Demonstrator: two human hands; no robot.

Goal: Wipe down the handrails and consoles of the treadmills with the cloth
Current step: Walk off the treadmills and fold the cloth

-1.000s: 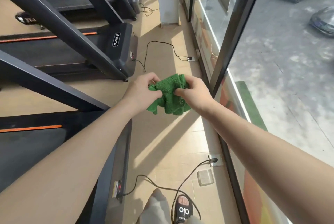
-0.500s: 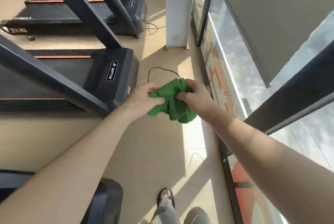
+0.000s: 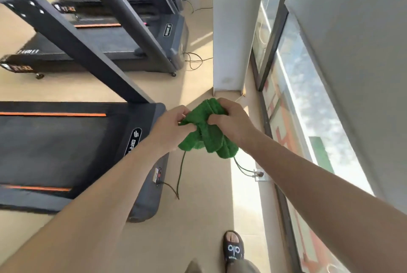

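Holding a bunched green terry cloth [image 3: 209,131] out in front of the body, both bare hands work it in mid-air above the tan floor [image 3: 198,217]. The left hand [image 3: 169,127] has its fingers curled in and pinches the cloth's left edge, thumb on top. The right hand [image 3: 231,122] closes around the upper right part of the bundle, its fingers wrapped over the folds. Loose folds of cloth hang below and between the two hands, touching nothing else.

Just left of the hands lies the front end of a black treadmill with orange side stripes [image 3: 77,151], its slanted dark grey upright [image 3: 72,39] rising toward the upper left. The cloth is near this machine but apart from it. A second black treadmill [image 3: 132,52] stands farther back, and more machines line up behind it, blurred. No console or handrail shows clearly.

A thin black power cord [image 3: 179,175] runs from the near treadmill's front edge across the floor, and another cord leads to a floor socket [image 3: 258,174] by the window. A white square pillar [image 3: 233,30] stands ahead, with a dark-framed glass window wall [image 3: 286,118] along the right side. At the bottom, a foot in a black slide sandal with white lettering [image 3: 233,248] rests on the floor.
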